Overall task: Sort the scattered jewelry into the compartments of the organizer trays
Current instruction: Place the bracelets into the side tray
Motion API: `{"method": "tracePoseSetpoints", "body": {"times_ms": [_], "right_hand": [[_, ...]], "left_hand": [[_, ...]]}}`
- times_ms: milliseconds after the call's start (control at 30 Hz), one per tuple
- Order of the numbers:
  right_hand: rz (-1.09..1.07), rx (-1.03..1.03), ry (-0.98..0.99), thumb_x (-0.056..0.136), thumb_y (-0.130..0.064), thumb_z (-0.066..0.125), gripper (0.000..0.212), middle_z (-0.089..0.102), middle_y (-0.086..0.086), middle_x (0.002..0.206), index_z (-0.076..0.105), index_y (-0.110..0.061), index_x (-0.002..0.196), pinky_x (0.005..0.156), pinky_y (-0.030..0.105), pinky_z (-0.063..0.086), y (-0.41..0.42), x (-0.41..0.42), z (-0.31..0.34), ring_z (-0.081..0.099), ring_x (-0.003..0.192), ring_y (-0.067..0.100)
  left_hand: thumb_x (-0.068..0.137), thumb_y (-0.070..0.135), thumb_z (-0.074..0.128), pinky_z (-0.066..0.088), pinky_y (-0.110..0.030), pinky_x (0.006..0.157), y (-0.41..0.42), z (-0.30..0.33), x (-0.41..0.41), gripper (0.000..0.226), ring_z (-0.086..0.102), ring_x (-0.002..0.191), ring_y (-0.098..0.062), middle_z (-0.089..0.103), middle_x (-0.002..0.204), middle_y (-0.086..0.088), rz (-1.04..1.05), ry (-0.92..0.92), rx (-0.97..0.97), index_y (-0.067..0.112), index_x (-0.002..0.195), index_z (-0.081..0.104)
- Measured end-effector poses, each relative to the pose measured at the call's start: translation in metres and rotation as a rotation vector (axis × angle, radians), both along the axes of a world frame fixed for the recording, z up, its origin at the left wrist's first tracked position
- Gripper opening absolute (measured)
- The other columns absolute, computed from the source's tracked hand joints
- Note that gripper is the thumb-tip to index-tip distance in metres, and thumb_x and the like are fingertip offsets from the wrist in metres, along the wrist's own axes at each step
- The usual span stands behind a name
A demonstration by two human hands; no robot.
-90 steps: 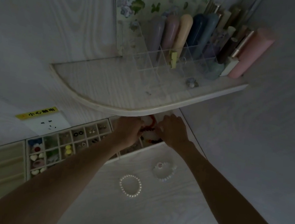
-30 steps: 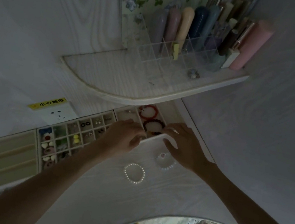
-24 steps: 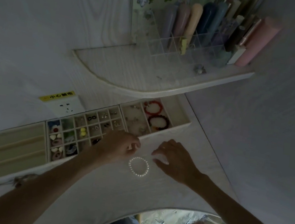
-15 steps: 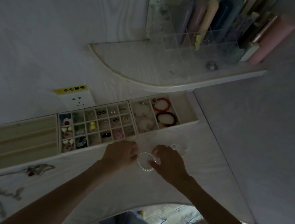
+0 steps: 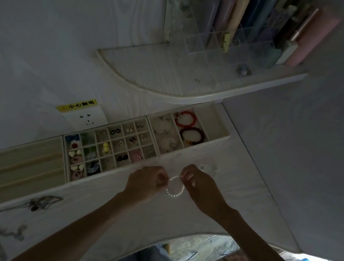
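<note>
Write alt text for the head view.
Both hands, left hand and right hand, pinch a pearl bracelet over a white desk. Behind them lies a row of organizer trays holding earrings and beaded bracelets.

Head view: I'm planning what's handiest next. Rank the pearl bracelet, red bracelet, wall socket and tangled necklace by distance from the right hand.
1. pearl bracelet, at the right hand
2. red bracelet, tray beyond
3. wall socket, upper left
4. tangled necklace, far left

Dim light fills a corner of pale wood-grain walls (image 5: 48, 18). A curved corner shelf (image 5: 175, 78) juts above the white bench (image 5: 235, 198); a wall socket (image 5: 84, 117) carries a yellow label.
</note>
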State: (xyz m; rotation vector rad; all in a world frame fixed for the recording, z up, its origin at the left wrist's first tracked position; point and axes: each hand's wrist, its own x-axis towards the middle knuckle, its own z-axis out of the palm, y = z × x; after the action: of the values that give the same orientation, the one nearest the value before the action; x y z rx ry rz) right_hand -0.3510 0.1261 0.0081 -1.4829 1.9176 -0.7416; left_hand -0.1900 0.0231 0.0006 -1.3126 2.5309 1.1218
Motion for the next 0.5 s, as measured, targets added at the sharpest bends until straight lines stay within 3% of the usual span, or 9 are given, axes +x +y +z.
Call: {"method": "tracePoseSetpoints", "body": {"times_ms": [133, 300, 400, 500], "right_hand": [[-0.041, -0.022, -0.064, 0.095, -0.027, 0.052, 0.001, 0.057, -0.016, 0.082, 0.051, -0.027, 0.095, 0.068, 0.010, 0.043, 0.003, -0.007, 0.019, 0.057, 0.077, -0.003], [-0.102, -0.059, -0.105, 0.094, -0.029, 0.053, 0.001, 0.062, -0.012, 0.084, 0.053, -0.029, 0.095, 0.067, 0.013, 0.045, -0.005, -0.026, 0.044, 0.060, 0.077, 0.005], [-0.105, -0.093, -0.110, 0.093, -0.025, 0.055, 0.005, 0.061, -0.013, 0.083, 0.053, -0.030, 0.093, 0.066, 0.012, 0.043, -0.018, -0.045, 0.058, 0.060, 0.076, 0.006], [-0.141, -0.136, -0.085, 0.092, -0.017, 0.056, 0.006, 0.058, -0.014, 0.080, 0.055, -0.023, 0.094, 0.066, 0.014, 0.042, -0.034, -0.070, 0.064, 0.059, 0.074, 0.008]], "left_hand": [[0.084, 0.040, 0.065, 0.047, -0.016, 0.076, -0.002, 0.006, -0.011, 0.024, 0.059, 0.084, 0.002, 0.065, 0.098, 0.017, 0.016, 0.172, 0.045, 0.028, 0.104, 0.064], [0.083, 0.040, 0.067, 0.050, -0.020, 0.079, -0.017, 0.019, -0.034, 0.041, 0.060, 0.090, -0.003, 0.062, 0.107, 0.014, -0.007, 0.334, -0.026, 0.025, 0.120, 0.058], [0.082, 0.040, 0.069, 0.051, -0.018, 0.078, -0.033, 0.028, -0.054, 0.037, 0.065, 0.090, -0.003, 0.067, 0.104, 0.013, 0.028, 0.397, 0.032, 0.024, 0.116, 0.064], [0.084, 0.041, 0.067, 0.052, -0.018, 0.073, -0.049, 0.034, -0.076, 0.023, 0.068, 0.084, -0.002, 0.073, 0.094, 0.011, -0.010, 0.392, -0.029, 0.027, 0.102, 0.071]]}}
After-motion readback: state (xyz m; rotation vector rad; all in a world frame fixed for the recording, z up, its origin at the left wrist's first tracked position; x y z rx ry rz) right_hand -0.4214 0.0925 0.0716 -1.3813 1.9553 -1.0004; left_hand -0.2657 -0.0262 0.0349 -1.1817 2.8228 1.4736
